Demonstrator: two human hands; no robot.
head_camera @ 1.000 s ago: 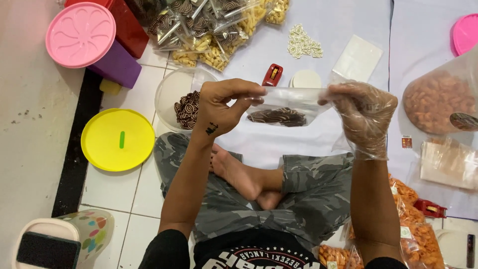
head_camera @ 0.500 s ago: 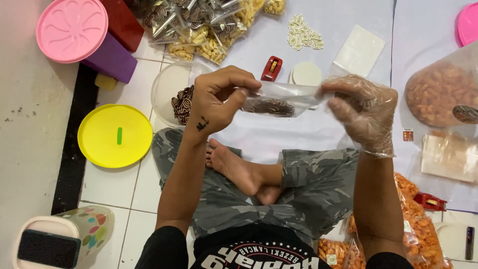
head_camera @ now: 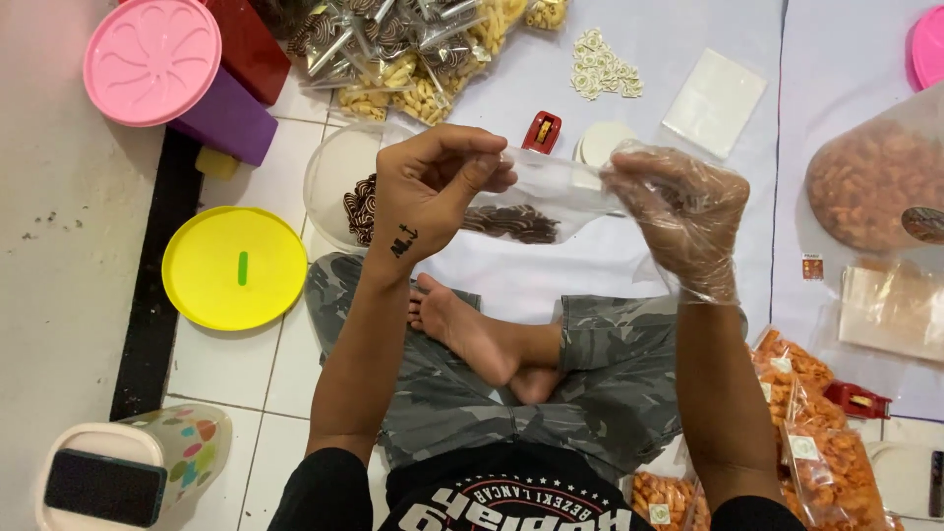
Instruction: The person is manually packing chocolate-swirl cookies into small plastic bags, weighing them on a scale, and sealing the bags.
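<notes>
Left fingers: my bare left hand (head_camera: 425, 197) pinches one end of the clear bag's (head_camera: 536, 197) top edge, thumb against forefinger, closed on the plastic.
Right fingers: my right hand (head_camera: 678, 211), in a loose see-through glove, grips the other end of that edge; the two hands pull apart, it seems to keep the mouth taut and level.
Bag: it hangs between my hands, above my crossed legs (head_camera: 531, 364), tilted a little; dark swirled snacks (head_camera: 511, 222) sag in its bottom, so I judge I hold it by the top to keep them from spilling.
Behind the bag: a clear tub (head_camera: 334, 182) with more of the same dark snacks sits just past my left hand, close for refilling, I guess.
Left of the bag: a yellow round lid (head_camera: 234, 267) lies flat on the tiled floor (head_camera: 221, 369); farther off, a pink lid (head_camera: 151, 61) rests on a purple box (head_camera: 226, 123).
Beyond the bag: a small red tool (head_camera: 542, 133) and a heap of filled packets (head_camera: 413, 54) lie on a white sheet (head_camera: 678, 39).
Right of the bag: a big sack of orange snacks (head_camera: 870, 182), well apart.
</notes>
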